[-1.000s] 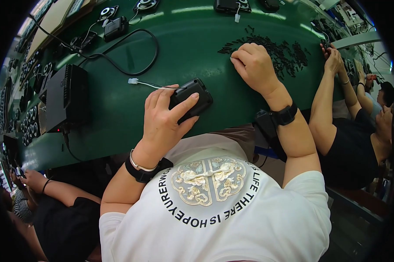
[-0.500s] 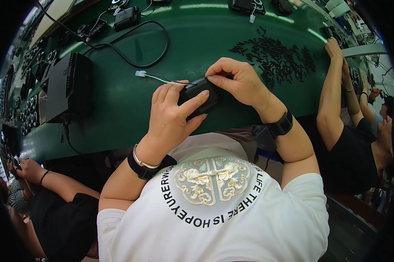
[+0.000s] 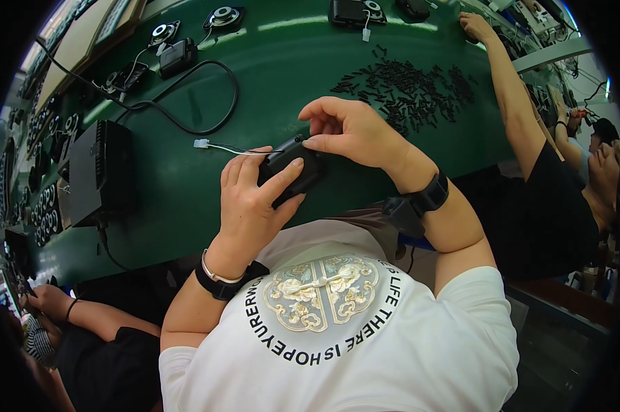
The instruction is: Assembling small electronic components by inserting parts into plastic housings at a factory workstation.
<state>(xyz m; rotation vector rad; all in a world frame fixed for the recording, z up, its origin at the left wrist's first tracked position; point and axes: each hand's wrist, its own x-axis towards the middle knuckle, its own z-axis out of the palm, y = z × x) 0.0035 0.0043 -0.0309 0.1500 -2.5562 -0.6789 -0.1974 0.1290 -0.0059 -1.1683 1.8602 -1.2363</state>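
Note:
A small black plastic case is tilted above the green table, held in my left hand with the fingers along its far side and the thumb nearer me. From it runs a thin black-and-white wire pair ending in a white connector plug, which sticks out leftward past my fingertips. My right hand is at the case's far right corner. Its thumb tip touches the edge there, the index finger stands apart from the thumb, and the other fingers are curled, their tips partly hidden.
Many short black screw-like pieces lie scattered beyond my right hand. A black box with a cable stands on the left. A looped black cable, small speakers and more black cases lie farther back. Co-workers' arms flank me.
My right index finger has lifted off the corner, away from the thumb. The view has shifted, and the co-worker's arm on the right reaches farther across the table.

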